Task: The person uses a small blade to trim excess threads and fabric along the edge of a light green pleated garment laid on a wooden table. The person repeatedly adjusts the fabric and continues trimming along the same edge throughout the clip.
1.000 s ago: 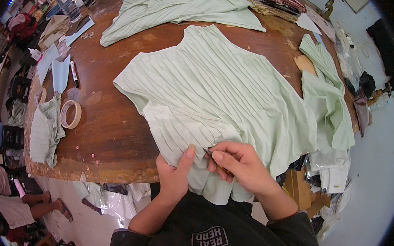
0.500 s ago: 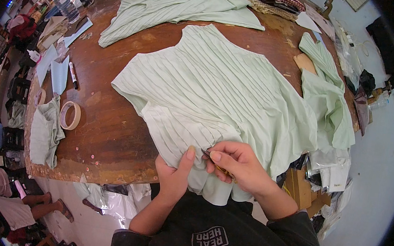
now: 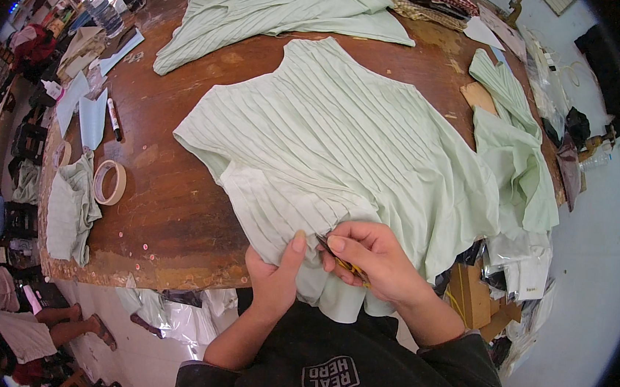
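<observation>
A pale green pleated garment (image 3: 344, 145) lies spread on a worn wooden table (image 3: 168, 210), its near hem hanging over the front edge. My left hand (image 3: 273, 275) pinches the hem from below, thumb pressed on the cloth. My right hand (image 3: 367, 254) is closed around a small yellow-handled thread snipper (image 3: 340, 259), whose dark tip touches the fabric beside my left thumb.
A roll of tape (image 3: 110, 182) and a folded green piece (image 3: 69, 206) lie at the table's left. A marker (image 3: 114, 119) and paper pieces sit further back. More green garments (image 3: 282, 7) lie at the far side and the right edge (image 3: 513, 152). Bags and boxes stand on the floor at right.
The garment has shifted slightly on the table. My hands stay at the near hem, with the snipper tip still at the fabric.
</observation>
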A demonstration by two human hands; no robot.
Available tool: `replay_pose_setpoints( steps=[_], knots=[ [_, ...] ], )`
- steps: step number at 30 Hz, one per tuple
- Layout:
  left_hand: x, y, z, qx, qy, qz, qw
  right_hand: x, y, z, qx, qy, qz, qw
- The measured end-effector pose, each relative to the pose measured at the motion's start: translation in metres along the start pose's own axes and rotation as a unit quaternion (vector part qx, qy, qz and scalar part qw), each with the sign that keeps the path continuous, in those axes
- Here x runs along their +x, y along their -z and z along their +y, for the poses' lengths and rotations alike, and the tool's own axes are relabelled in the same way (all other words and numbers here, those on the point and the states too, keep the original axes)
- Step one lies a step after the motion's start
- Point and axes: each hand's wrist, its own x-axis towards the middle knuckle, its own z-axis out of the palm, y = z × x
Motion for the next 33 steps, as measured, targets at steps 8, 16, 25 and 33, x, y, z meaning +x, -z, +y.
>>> replay_pose_setpoints(
  steps=[8,16,25,33],
  knots=[
    [-0.002,0.003,-0.002,0.027,-0.022,-0.008,0.999,0.000,-0.001,-0.001,-0.036,0.000,0.015,0.999],
    [-0.004,0.010,-0.008,0.045,-0.016,-0.026,0.999,-0.002,0.001,0.001,-0.060,0.011,0.010,0.998],
    [0.004,0.007,-0.006,-0.076,0.112,0.031,0.990,0.004,0.004,0.026,-0.390,0.325,0.105,0.855],
    [0.007,0.004,-0.003,-0.114,0.202,-0.002,0.973,0.005,0.004,0.043,-0.569,0.382,0.058,0.726]
  ],
)
